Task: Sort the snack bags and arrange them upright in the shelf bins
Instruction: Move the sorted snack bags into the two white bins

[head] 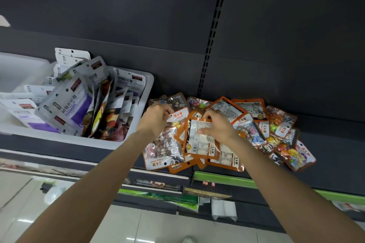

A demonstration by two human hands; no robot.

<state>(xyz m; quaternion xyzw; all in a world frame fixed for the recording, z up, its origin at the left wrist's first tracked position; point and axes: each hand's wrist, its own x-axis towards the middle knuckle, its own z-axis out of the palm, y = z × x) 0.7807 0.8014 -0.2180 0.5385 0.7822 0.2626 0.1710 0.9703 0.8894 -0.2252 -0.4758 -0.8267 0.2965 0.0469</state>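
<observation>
**Both hands in the stone-candy pile**

Right fingers [205, 119] were curled over the top edge of an orange-bordered stone candy bag [199, 138], label side up, thumb pressed across its white panel. A firm pinch by the right hand [219, 126]! The left hand [156, 118] had its fingers bent round the top of a clear-fronted stone candy bag [164, 148] showing brown and white pieces, gripping it just beside the first.

Both bags lay flat on the dark shelf [325, 156], near its front edge, in a loose heap of orange candy bags [276, 130] that overlapped each other and spread out toward the right. None in that heap stood upright.

Further left on the shelf sat a white bin [147, 92], crowded with grey-and-purple gummy bags [73, 102] leaning at mixed angles, some tipped over. Another white bin [21, 71] stood touching it at the left edge.
</observation>
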